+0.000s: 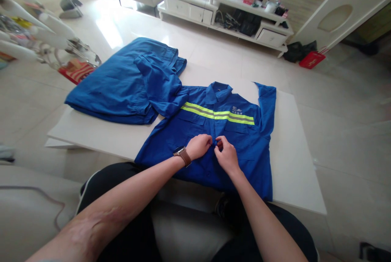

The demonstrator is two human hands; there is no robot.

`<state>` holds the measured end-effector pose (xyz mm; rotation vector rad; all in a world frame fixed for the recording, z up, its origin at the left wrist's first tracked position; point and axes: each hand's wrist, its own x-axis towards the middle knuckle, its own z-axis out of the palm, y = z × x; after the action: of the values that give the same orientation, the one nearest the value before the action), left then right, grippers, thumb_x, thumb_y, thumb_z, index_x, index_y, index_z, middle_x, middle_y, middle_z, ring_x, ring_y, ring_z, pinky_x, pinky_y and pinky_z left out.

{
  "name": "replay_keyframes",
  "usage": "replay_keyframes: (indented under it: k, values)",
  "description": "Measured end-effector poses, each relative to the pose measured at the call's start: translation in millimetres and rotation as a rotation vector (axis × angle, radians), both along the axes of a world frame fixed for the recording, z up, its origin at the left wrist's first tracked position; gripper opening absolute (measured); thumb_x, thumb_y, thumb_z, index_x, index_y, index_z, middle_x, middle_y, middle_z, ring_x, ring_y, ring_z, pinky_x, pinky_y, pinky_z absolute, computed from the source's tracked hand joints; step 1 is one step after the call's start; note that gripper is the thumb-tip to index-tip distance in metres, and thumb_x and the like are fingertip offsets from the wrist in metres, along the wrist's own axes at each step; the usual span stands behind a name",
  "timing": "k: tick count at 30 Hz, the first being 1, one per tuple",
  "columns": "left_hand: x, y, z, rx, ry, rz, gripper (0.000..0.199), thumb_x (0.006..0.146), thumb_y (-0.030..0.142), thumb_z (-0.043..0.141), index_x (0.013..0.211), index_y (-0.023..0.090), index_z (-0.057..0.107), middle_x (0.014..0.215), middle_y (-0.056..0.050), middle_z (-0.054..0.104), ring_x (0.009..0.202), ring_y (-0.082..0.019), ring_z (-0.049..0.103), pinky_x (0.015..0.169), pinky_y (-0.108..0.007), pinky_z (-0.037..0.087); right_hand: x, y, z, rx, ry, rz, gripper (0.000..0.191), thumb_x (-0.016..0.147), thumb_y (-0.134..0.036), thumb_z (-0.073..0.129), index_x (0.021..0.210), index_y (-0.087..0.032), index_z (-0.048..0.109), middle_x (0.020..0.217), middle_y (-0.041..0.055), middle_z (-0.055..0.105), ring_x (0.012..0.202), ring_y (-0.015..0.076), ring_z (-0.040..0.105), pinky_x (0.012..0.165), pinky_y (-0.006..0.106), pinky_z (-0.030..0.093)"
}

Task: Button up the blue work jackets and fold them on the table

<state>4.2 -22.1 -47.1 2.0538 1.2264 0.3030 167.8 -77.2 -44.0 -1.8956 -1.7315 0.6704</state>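
A blue work jacket [195,131] with a yellow and grey reflective stripe lies front up on the white table, its collar pointing away from me. Both hands meet at its front placket, just below the stripe. My left hand [200,146], with a watch on the wrist, pinches the placket edge. Close beside it, my right hand [226,154] pinches the same placket with thumb and fingers. Whatever small fastening lies between the fingertips is hidden. The jacket's sleeve on the right is bent upward along its side.
More blue clothing [113,78] lies piled on the left of the white table [293,152]. A drying rack [73,48] stands beyond the table's left end. Against the far wall is a white TV cabinet [186,9] with items on it. A red bag [312,59] sits on the floor.
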Motion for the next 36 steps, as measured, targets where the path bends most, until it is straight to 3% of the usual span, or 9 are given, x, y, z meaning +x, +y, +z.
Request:
replay_keyframes:
  k: [15,20,26,31,36]
  values:
    - [-1.7,-7.4,14.4,0.027,0.084,0.029,0.020,0.094,0.021,0.058,0.104,0.025,0.075,0.091,-0.006,0.077,0.090,-0.023,0.072,0.078,-0.028,0.049,0.6,1.1,-0.2,-0.013,0.024,0.076,0.029,0.078,-0.015,0.053,0.103,-0.026,0.063,0.080,-0.0010,0.066,0.075,0.0192,0.065,0.071,0.028,0.044]
    - [-1.4,-5.8,10.6,-0.004,-0.009,0.023,0.020,0.091,0.016,0.058,0.100,0.022,0.075,0.088,-0.006,0.077,0.083,-0.020,0.071,0.075,-0.026,0.048,-1.3,1.9,-0.9,-0.001,0.104,0.106,0.026,0.079,-0.016,0.053,0.102,-0.025,0.062,0.078,-0.0011,0.063,0.075,0.0186,0.063,0.072,0.028,0.046]
    - [0.9,-3.0,0.4,-0.067,-0.156,0.040,0.019,0.089,0.013,0.058,0.095,0.020,0.075,0.084,-0.005,0.077,0.079,-0.018,0.070,0.075,-0.025,0.049,-4.0,2.3,0.8,0.076,0.198,0.093,0.024,0.082,-0.021,0.054,0.105,-0.023,0.061,0.099,0.0050,0.065,0.079,0.0181,0.063,0.077,0.029,0.051]
    - [2.1,-2.3,-5.5,-0.221,-0.238,0.097,0.021,0.087,0.013,0.055,0.094,0.019,0.074,0.071,-0.001,0.073,0.070,-0.016,0.072,0.069,-0.023,0.050,-0.7,3.8,-2.1,0.042,0.172,0.080,0.024,0.085,-0.020,0.050,0.106,-0.023,0.062,0.092,0.0034,0.068,0.082,0.0194,0.066,0.080,0.031,0.051]
    - [1.0,-0.5,-7.7,-0.268,-0.269,0.117,0.023,0.081,0.010,0.053,0.087,0.018,0.074,0.070,-0.001,0.075,0.073,-0.016,0.072,0.070,-0.023,0.050,0.5,3.5,-6.2,0.045,0.147,0.082,0.025,0.083,-0.018,0.053,0.105,-0.024,0.063,0.089,0.0022,0.068,0.080,0.0187,0.066,0.078,0.030,0.051]
